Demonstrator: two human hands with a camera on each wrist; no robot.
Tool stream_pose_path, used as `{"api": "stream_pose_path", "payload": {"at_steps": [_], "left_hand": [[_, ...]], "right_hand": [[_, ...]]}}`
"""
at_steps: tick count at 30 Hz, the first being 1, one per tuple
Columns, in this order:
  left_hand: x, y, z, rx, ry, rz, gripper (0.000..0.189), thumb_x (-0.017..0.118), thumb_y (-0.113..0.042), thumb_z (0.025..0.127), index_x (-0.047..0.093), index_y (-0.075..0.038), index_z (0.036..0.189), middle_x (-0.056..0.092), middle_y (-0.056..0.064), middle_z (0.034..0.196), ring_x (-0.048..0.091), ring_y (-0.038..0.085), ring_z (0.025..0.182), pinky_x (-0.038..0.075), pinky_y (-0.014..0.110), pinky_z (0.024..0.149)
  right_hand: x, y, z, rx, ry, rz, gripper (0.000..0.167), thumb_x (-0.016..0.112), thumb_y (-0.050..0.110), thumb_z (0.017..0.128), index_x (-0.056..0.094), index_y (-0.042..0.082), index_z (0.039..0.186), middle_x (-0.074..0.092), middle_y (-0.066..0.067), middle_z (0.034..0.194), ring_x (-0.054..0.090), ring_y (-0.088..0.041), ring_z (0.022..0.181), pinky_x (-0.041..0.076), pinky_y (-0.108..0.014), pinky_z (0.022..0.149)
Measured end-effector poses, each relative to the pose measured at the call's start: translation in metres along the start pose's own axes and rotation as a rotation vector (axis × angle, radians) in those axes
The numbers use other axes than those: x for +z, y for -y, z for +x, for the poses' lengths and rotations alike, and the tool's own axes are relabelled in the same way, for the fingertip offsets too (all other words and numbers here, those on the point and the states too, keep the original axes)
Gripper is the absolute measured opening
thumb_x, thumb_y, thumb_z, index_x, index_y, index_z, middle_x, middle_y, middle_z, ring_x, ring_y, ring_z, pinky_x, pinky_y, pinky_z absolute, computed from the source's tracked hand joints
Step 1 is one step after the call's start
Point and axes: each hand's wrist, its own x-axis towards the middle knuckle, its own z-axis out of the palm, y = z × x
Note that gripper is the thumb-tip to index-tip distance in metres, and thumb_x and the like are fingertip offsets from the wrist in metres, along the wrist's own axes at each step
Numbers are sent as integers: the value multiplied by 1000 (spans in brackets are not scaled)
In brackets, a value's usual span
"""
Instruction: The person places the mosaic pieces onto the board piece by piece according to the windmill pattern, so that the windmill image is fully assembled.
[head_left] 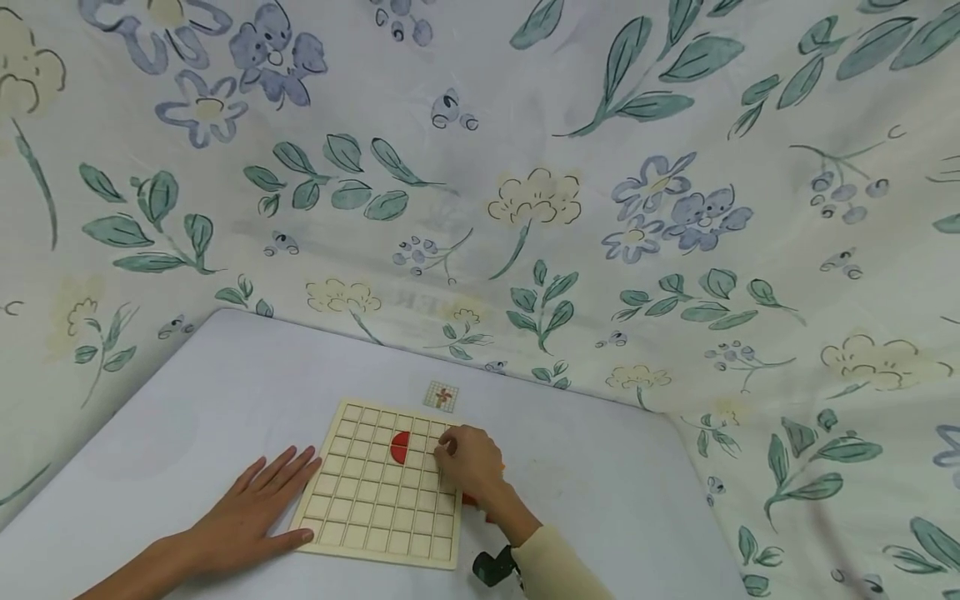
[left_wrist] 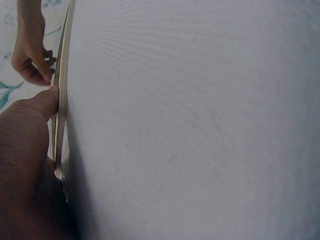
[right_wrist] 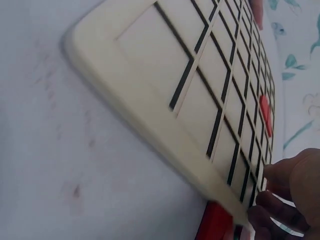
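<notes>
A pale wooden grid board [head_left: 352,533] lies on the table. Two red quarter-round pieces [head_left: 401,448] sit in neighbouring squares in its upper middle, together making a half disc. My left hand [head_left: 251,521] lies flat at the board's left edge, fingers spread, the thumb on the lower left corner. Over the right side of the board is my right hand [head_left: 472,460], fingers bent and thumb close to them. In the right wrist view its fingertips [right_wrist: 272,172] are close over the squares near the edge. I cannot tell whether a small piece is between them.
Behind the board lies a small pattern card [head_left: 442,397] with a red figure on a grid. Red pieces [head_left: 469,500] show beside the right edge, partly under the right hand. A black object [head_left: 493,567] is by the right sleeve. Flowered cloth [head_left: 450,250] hangs behind the white table.
</notes>
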Motion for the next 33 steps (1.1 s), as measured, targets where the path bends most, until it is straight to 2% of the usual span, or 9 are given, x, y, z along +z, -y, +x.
{"api": "stream_pose_path", "payload": {"at_steps": [5,9,12,15,22,26,33], "left_hand": [[2,0,-1,-5,-9,12,87,60,-60,90,29,-11,155,29,8,159,0,14,149,-12,27,113],[2,0,-2,-20,3,17,87,59,-61,89,30,-11,154,32,9,157,-2,12,149,-13,27,113],[3,1,-3,-22,4,25,88,58,-62,89,29,-12,155,32,9,157,-3,12,149,-14,27,113],[4,1,-4,-7,-9,38,88,59,-62,89,29,-12,155,31,8,158,-3,12,149,-13,28,113],[5,1,-4,-11,-12,30,88,59,-61,89,28,-12,155,29,7,159,-4,10,148,-14,27,113],[3,-1,-4,1,-25,28,88,60,-60,89,27,-13,155,26,4,160,-5,9,148,-14,27,112],[2,-1,-2,42,-58,52,92,64,-56,88,21,-14,157,8,-6,164,-6,10,148,-13,28,113]], "right_hand": [[-3,-15,-5,-26,-48,-34,11,70,16,89,75,10,97,60,5,73,48,-3,54,39,-22,43],[-5,-30,-10,0,-65,-90,16,70,17,89,75,9,102,63,1,82,52,-7,59,40,-23,44],[-4,-38,-14,39,-45,-143,19,70,18,90,75,10,106,64,-2,92,56,-11,69,42,-23,47],[-4,-42,-16,54,-22,-172,22,69,20,90,75,10,108,64,-4,94,58,-15,76,43,-23,47],[-7,-45,-16,18,27,-197,25,68,19,92,73,15,116,60,-3,94,51,-12,73,40,-22,46],[-12,-45,-15,37,69,-179,21,69,16,92,75,14,112,58,-2,91,49,-12,74,41,-22,49],[-19,-47,-12,75,106,-138,15,71,11,90,76,12,104,59,1,87,49,-11,74,46,-23,58]]}}
